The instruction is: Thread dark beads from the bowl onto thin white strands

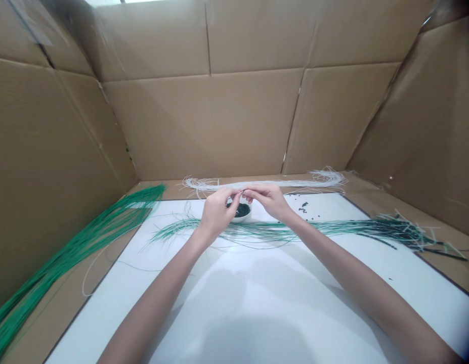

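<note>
Both my hands meet fingertip to fingertip above a small white bowl [241, 219] holding many tiny dark pieces [242, 209]. My left hand [218, 208] is closed in a pinch, thumb against fingers. Opposite it, my right hand [271, 201] also pinches. Whatever lies between the fingertips is too small to make out. Just below the hands, a loose bundle of thin green strands [264, 233] stretches across the white board [249, 293]. Its right end carries dark sections and pale tips [403, 233].
Long green strands [86, 247] lie along the left side. A bundle of white strands [264, 184] runs along the back, by the cardboard wall [253, 121]. Small black bits [303, 206] are scattered right of the bowl. Cardboard walls rise on both sides.
</note>
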A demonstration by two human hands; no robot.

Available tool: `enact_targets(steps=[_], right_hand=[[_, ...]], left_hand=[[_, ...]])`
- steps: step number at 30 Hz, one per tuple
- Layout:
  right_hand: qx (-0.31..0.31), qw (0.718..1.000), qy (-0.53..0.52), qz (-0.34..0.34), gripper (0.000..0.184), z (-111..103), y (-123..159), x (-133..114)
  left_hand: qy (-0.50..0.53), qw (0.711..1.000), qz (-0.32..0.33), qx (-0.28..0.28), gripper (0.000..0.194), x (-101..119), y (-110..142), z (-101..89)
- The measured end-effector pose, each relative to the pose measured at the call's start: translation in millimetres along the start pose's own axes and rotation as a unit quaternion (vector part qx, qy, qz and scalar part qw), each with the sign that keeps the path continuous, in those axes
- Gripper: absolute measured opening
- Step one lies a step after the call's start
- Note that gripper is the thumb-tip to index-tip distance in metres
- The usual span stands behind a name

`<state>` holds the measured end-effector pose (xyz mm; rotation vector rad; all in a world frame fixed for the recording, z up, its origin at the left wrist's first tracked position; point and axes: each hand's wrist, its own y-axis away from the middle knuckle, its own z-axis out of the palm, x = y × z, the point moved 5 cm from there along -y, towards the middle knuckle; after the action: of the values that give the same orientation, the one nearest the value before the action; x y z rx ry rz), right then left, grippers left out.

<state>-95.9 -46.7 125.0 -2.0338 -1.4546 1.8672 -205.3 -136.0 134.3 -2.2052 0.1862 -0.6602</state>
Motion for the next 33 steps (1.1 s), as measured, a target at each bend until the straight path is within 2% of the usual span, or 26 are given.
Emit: enact_targets(steps=[25, 30, 33], right_hand=[[-0.012, 0.997, 0.071, -0.034, 0.022, -1.2, 0.5, -4.5], [-0.005, 0.998, 0.068, -0.017, 0.020, -0.5, 0.7, -6.6], [0.019, 0.999, 0.045, 0.009, 0.018, -2.5, 1.1, -5.2]], left_hand=[[-0.011, 1.000, 0.012, 0.002, 0.016, -1.8, 1.4, 1.7], [-0.041, 0.997, 0.059, -0.005, 0.019, 1.5, 4.4, 3.3], [-0.041, 0.997, 0.056, -0.014, 0.020, 1.3, 5.9, 4.4]])
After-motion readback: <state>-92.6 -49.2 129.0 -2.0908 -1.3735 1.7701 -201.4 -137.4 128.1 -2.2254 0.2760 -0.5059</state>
